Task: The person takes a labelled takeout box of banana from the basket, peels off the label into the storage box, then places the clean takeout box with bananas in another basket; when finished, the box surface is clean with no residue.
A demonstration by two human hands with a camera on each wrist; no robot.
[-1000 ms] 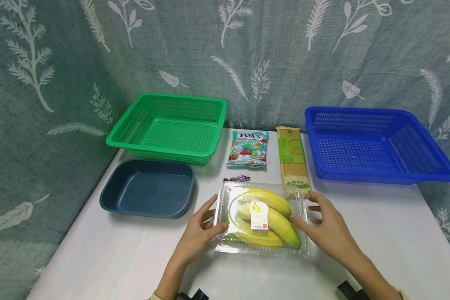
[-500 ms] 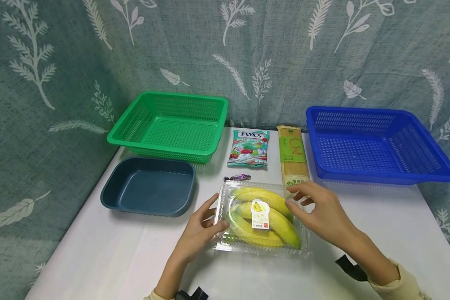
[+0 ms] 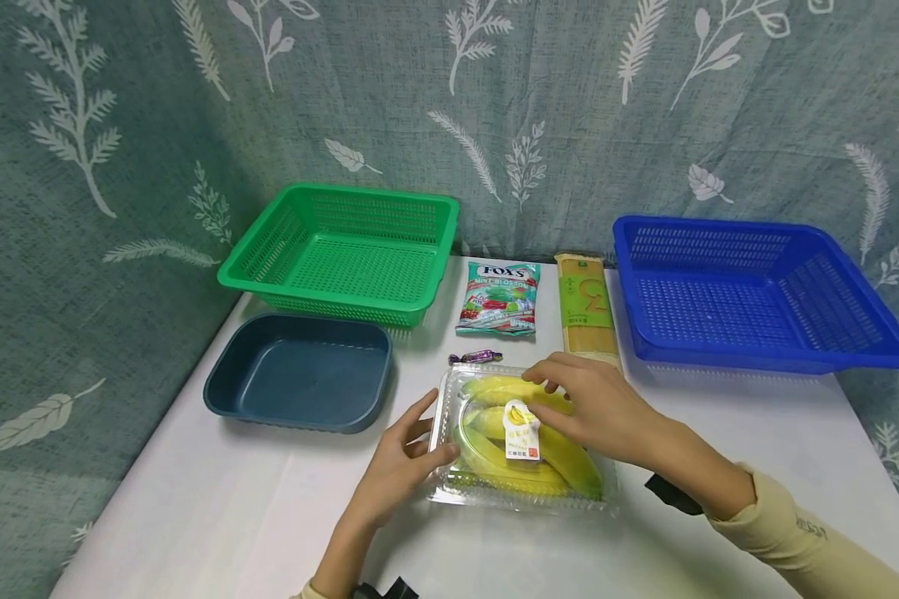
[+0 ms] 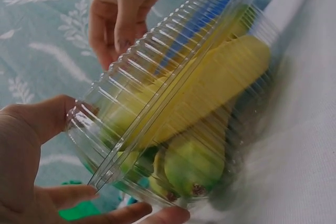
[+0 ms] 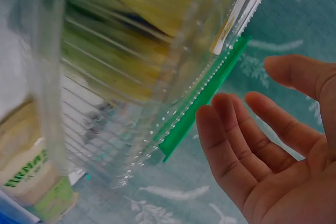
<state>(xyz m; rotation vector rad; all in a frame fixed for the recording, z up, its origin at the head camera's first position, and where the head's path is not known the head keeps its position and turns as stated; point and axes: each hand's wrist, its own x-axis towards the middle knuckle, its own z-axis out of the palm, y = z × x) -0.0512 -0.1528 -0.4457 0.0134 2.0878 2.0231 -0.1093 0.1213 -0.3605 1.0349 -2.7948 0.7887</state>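
A clear plastic clamshell box (image 3: 449, 492) of yellow-green bananas (image 3: 494, 472) lies on the white table, a white label (image 3: 522, 441) on its lid. My left hand (image 3: 399, 466) grips the box's left side, thumb on the lid's edge and fingers along the wall, as the left wrist view shows. Above the lid's right half is my right hand (image 3: 603, 408), fingers loosely bent and holding nothing; in the right wrist view its fingertips (image 5: 210, 116) are apart from the lid. Just behind the box lies a purple wrapped candy (image 3: 475, 357).
A mint candy bag (image 3: 499, 299) and a noodle packet (image 3: 588, 308) lie farther back; the right hand and box hide the packet's near end. To the left stand a green basket (image 3: 337, 306) and a dark teal tub (image 3: 300, 418). A blue basket (image 3: 734, 353) stands back right.
My right hand has left the box's right edge and moved left and up over the lid. The left hand keeps its hold, and the box stays in place.
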